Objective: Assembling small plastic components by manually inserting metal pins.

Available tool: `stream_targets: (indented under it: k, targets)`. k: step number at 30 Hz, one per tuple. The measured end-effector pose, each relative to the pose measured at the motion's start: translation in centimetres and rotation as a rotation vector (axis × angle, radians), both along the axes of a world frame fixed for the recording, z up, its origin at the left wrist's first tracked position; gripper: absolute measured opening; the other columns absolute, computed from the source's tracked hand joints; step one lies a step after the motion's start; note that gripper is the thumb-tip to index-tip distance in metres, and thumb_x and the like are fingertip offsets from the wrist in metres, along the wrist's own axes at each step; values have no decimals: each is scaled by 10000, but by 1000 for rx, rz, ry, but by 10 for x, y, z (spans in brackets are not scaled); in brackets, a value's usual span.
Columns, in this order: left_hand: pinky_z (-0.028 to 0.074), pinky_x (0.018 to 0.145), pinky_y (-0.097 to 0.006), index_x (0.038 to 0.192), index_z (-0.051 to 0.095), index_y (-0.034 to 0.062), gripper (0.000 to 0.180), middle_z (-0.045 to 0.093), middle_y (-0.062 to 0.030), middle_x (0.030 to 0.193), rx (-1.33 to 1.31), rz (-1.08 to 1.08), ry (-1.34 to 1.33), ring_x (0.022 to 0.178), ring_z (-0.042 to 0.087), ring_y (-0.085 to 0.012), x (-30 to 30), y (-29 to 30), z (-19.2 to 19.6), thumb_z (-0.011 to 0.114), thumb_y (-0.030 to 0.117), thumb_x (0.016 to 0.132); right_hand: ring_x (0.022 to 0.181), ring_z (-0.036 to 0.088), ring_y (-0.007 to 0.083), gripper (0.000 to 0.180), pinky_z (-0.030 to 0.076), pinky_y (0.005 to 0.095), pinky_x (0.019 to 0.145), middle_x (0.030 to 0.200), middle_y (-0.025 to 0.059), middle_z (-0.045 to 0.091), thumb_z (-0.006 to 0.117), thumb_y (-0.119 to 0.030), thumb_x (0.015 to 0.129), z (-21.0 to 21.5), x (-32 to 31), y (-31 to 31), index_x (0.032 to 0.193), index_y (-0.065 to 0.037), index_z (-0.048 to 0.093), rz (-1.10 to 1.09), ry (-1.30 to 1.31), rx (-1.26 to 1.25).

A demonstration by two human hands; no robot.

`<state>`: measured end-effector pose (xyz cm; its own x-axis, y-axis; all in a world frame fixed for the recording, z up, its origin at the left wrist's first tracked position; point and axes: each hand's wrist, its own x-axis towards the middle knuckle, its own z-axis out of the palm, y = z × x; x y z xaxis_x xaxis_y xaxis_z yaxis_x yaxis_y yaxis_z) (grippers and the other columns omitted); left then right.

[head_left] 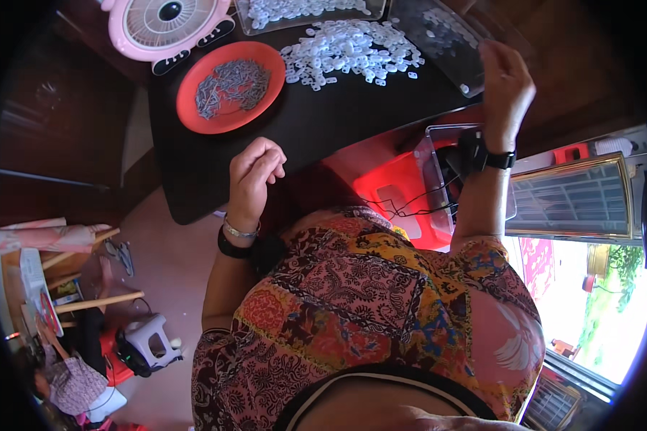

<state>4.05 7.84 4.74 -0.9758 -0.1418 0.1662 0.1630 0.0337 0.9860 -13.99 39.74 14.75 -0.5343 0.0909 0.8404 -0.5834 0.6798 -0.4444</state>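
Note:
My left hand hovers at the near edge of the dark table, fingers curled and pressed together; whatever they hold, if anything, is hidden. Close beyond it lies a red plate with many thin grey metal pins. My right hand is raised by the right end of a clear tray, its fingers bent together, and I cannot make out anything in them. Small white plastic pieces lie scattered in that tray. Between the plate and tray spreads a heap of small white pieces with holes.
A pink fan stands at the far left, beside a clear bin of white pieces. Below the table's right side are a red stool, a clear box and black cables. Another person sits at the lower left.

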Motion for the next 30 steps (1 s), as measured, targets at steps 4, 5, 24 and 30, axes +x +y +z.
stream_targets:
  k: [4, 5, 24, 30]
  targets:
    - [340, 523, -198, 760, 565, 17, 209, 536, -2, 650, -10, 17, -4, 580, 457, -50, 2, 0, 0, 500, 163, 894, 762, 667, 145, 179, 514, 264, 683, 858, 81, 704, 689, -176, 830, -26, -2, -58, 961, -54, 704, 493, -393, 158]
    - [342, 523, -200, 759, 564, 16, 210, 534, -2, 647, -8, 19, 1, 580, 458, -51, 2, 1, 0, 499, 163, 894, 762, 673, 176, 192, 519, 282, 693, 856, 93, 702, 680, -192, 832, -30, -4, -73, 964, -53, 701, 610, -415, 249]
    - [340, 515, -212, 774, 573, 11, 236, 527, -10, 631, 2, 0, 9, 576, 458, -58, -1, 2, 0, 495, 191, 905, 749, 644, 271, 125, 503, 347, 686, 815, 105, 652, 623, -163, 830, -80, -9, -142, 874, -47, 642, 696, -319, 653]
    - [346, 515, -211, 867, 575, 9, 245, 534, -22, 657, 184, -38, -26, 586, 479, -71, -4, 0, 7, 474, 227, 913, 725, 636, 216, 73, 498, 301, 632, 805, 91, 618, 657, -28, 807, -55, 64, -171, 872, -10, 629, 1108, -274, 321]
